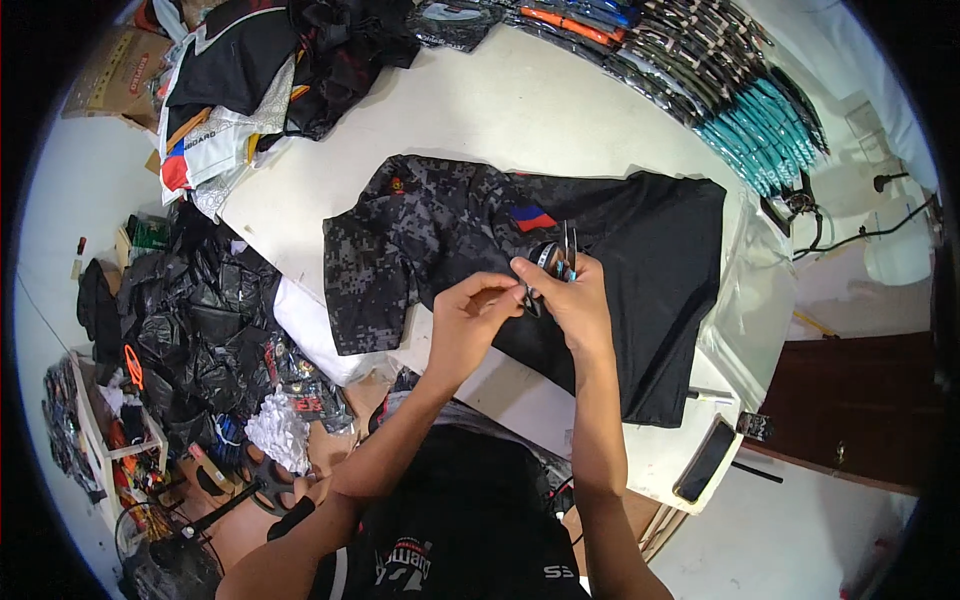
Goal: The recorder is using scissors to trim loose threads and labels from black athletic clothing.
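A black shirt (pixel 655 260) with grey digital-camouflage sleeve and shoulder parts lies across the white table, a blue and red patch on it. My right hand (pixel 580 310) is above the shirt, closed around a small pair of scissors (pixel 570 245) whose metal blades point away from me. A dark band with white marks (pixel 547 255) shows beside the scissors, at my right thumb. My left hand (pixel 468 318) meets the right one, its thumb and fingertips pinched on a small piece of dark fabric (pixel 530 300). The exact edge pinched is partly hidden by the fingers.
Folded, bagged garments (pixel 690 70) are stacked along the table's far right. More clothing (pixel 240 70) is heaped at the far left. Black plastic bags (pixel 200 330) fill the floor on the left. A phone (pixel 706 458) rests at the table's near right corner.
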Demonstrator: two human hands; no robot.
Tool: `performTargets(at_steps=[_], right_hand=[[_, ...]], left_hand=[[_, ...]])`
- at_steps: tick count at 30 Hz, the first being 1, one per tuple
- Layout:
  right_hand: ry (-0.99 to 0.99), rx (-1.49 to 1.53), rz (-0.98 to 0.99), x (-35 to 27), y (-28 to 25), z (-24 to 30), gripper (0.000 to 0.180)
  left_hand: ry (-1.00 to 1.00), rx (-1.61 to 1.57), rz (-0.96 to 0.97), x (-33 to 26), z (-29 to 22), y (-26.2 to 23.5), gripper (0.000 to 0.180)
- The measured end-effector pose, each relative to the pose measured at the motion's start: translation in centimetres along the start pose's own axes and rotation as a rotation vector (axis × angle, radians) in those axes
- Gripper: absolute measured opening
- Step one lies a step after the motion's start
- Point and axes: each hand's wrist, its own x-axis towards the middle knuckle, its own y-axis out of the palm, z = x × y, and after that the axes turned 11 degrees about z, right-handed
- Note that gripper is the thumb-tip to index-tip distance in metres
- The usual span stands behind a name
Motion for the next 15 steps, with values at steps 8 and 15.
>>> performTargets(at_steps=[8,15], right_hand=[[0.056,-0.004,0.08,-2.5,-1.4,-0.7,0.021],[-0.03,-0.006,0.058,-4.1,-0.8,-0.9,0.019]], left_hand=[[-0.19,-0.477,0.156,-0.9,-0.6,0.1,0.024],[-0.043,-0.454,0.075,-1.9,0.3,0.7,0.018]])
